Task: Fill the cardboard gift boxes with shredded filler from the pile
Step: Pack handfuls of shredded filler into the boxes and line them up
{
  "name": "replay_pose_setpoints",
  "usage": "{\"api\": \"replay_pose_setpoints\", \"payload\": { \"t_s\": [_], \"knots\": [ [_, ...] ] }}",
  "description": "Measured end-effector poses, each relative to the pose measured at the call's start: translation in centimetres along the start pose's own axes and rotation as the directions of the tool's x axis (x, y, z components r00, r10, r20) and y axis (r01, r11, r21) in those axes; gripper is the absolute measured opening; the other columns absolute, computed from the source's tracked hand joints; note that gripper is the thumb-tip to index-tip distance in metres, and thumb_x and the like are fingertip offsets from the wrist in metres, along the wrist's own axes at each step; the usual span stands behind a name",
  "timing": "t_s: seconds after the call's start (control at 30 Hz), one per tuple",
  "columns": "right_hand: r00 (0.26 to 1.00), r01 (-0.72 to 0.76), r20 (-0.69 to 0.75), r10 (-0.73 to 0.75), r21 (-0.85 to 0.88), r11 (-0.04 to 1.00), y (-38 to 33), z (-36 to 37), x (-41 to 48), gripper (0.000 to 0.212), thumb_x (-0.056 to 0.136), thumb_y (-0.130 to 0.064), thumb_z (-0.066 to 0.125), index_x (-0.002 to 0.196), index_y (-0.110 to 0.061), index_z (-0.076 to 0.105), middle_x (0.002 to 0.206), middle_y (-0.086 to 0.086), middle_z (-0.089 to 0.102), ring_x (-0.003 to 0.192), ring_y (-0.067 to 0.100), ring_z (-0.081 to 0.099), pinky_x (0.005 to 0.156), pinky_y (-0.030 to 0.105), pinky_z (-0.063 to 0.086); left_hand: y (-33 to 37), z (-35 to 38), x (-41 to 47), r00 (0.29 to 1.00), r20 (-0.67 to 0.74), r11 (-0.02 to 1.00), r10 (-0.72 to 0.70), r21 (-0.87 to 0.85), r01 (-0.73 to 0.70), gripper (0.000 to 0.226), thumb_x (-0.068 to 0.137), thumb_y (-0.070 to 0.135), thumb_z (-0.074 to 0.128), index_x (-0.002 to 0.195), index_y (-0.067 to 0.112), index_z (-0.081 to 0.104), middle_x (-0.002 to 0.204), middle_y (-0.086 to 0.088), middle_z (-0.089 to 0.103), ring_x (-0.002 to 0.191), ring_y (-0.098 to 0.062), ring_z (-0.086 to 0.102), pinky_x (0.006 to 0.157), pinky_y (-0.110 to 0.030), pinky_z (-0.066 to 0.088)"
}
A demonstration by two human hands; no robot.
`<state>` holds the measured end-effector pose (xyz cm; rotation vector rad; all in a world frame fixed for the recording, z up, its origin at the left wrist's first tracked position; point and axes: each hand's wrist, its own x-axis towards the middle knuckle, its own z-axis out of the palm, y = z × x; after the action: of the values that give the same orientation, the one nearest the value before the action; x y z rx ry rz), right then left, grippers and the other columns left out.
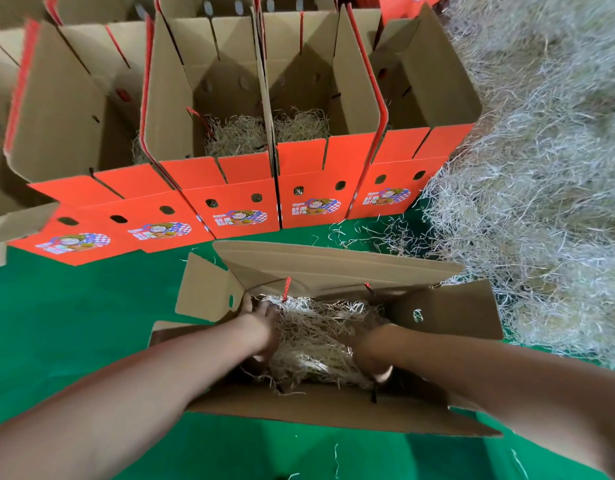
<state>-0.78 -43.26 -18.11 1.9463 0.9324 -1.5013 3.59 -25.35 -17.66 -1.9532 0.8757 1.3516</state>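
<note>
- Just behind the open box [333,410]: a row of red boxes [313,188], side by side, tops open, some with pale shreds [237,133] at the bottom.
- To the right: a big pile [541,168] of the same pale stuff, right up against the open box and the last red box.
- Between the row and the open box: a thin strip of green floor [74,323] with loose strands [378,233] on it.
- More bare green floor to the left and in front.
- Around the top of the open box: flaps [205,289] spread outward; at the far wall, a red rope handle [286,289] poking up.
- Inside it: filler [320,334], thin, curly, tangled, straw-coloured.
- Down in the box, one at each end: left hand [261,327] and right hand [372,358], sunk into the filler; fingers mostly buried, so cannot tell whether gripping or flat.
- Plain, stiff brown cardboard; red fronts with a picture label and small oval holes.
</note>
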Motion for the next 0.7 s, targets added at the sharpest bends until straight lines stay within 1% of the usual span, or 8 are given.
{"api": "replay_pose_setpoints", "payload": {
  "t_s": [0.1, 0.23, 0.33, 0.37, 0.43, 0.5, 0.63, 0.7],
  "knots": [
    [0.996, -0.014, -0.085, 0.018, 0.041, 0.999, -0.1, -0.5, -1.9, 0.049, 0.092, -0.02, 0.05, 0.139, -0.008, 0.04, 0.151, 0.014, 0.021, 0.137, 0.04, 0.02, 0.106, 0.055, 0.027, -0.2, 0.2, 0.0, 1.0, -0.013, 1.0, -0.002, -0.005, 0.002, 0.055, 0.091, 0.013, 0.047, 0.143, 0.022, 0.032, 0.155, -0.017, -0.006, 0.141, -0.036, -0.015, 0.105, -0.067, -0.006],
    [0.924, 0.111, -0.38, -0.032, 0.188, 0.976, 0.4, -2.1, -4.3, 0.025, 0.086, -0.004, 0.053, 0.108, -0.004, 0.065, 0.118, 0.013, 0.059, 0.105, 0.03, 0.057, 0.083, 0.04, 0.051, 0.1, -0.4, -0.9, 0.941, -0.335, 0.994, 0.047, -0.077, -0.077, 0.036, 0.084, 0.005, 0.055, 0.119, 0.011, 0.059, 0.137, -0.017, 0.045, 0.133, -0.031, 0.033, 0.11, -0.053, 0.017],
    [0.866, 0.049, -0.491, 0.089, 0.261, 0.964, 0.4, -3.1, -5.4, 0.018, 0.082, 0.008, 0.05, 0.09, 0.002, 0.065, 0.093, 0.016, 0.066, 0.086, 0.031, 0.064, 0.063, 0.033, 0.049, 0.7, -1.0, -0.9, 0.852, -0.522, 0.987, 0.023, -0.122, -0.101, 0.029, 0.082, -0.003, 0.054, 0.108, 0.001, 0.064, 0.118, -0.017, 0.059, 0.112, -0.032, 0.055, 0.099, -0.043, 0.038],
    [0.888, 0.035, -0.452, 0.086, 0.254, 0.967, 0.1, -3.1, -5.4, 0.018, 0.083, 0.007, 0.051, 0.094, 0.003, 0.064, 0.095, 0.017, 0.066, 0.088, 0.031, 0.064, 0.064, 0.033, 0.047, 0.9, -0.9, -1.0, 0.877, -0.477, 0.986, 0.053, -0.116, -0.122, 0.023, 0.083, -0.003, 0.053, 0.104, -0.003, 0.063, 0.111, -0.018, 0.06, 0.103, -0.03, 0.058, 0.092, -0.038, 0.044],
    [0.96, 0.013, -0.276, 0.036, 0.173, 0.985, -0.5, -2.5, -4.6, 0.026, 0.087, 0.0, 0.05, 0.112, 0.0, 0.06, 0.111, 0.016, 0.062, 0.1, 0.031, 0.06, 0.074, 0.036, 0.047, 1.2, 0.1, -0.5, 0.962, -0.224, 0.986, 0.156, -0.031, -0.167, 0.015, 0.091, 0.004, 0.049, 0.096, -0.005, 0.06, 0.099, -0.016, 0.059, 0.089, -0.026, 0.06, 0.078, -0.03, 0.05],
    [0.998, 0.032, -0.064, -0.026, 0.096, 0.995, -0.8, -1.5, -3.4, 0.038, 0.092, -0.008, 0.048, 0.13, -0.006, 0.049, 0.127, 0.013, 0.053, 0.113, 0.032, 0.052, 0.085, 0.04, 0.046, 1.3, 1.0, -0.1, 0.982, 0.076, 0.976, 0.174, 0.12, -0.182, 0.027, 0.093, 0.009, 0.05, 0.114, -0.007, 0.056, 0.117, -0.022, 0.056, 0.108, -0.034, 0.055, 0.09, -0.039, 0.047],
    [0.998, -0.036, 0.046, 0.034, 0.041, 0.999, -0.6, 0.5, -1.8, 0.046, 0.092, -0.015, 0.05, 0.137, -0.009, 0.042, 0.143, 0.016, 0.037, 0.129, 0.037, 0.036, 0.102, 0.053, 0.035, 0.4, 1.2, -0.7, 0.972, 0.216, 0.957, 0.091, 0.25, -0.145, 0.045, 0.097, 0.02, 0.043, 0.138, 0.002, 0.039, 0.148, -0.013, 0.033, 0.136, -0.029, 0.03, 0.107, -0.043, 0.026],
    [0.994, -0.081, 0.073, 0.078, 0.045, 0.996, -0.3, 1.2, -1.7, 0.046, 0.09, -0.015, 0.054, 0.135, -0.009, 0.046, 0.142, 0.017, 0.038, 0.129, 0.036, 0.037, 0.104, 0.056, 0.032, 0.1, 1.0, -0.6, 0.962, 0.217, 0.939, 0.166, 0.262, -0.221, 0.041, 0.097, 0.025, 0.043, 0.136, 0.01, 0.045, 0.145, -0.007, 0.04, 0.133, -0.023, 0.037, 0.099, -0.036, 0.035]
  ]
}}
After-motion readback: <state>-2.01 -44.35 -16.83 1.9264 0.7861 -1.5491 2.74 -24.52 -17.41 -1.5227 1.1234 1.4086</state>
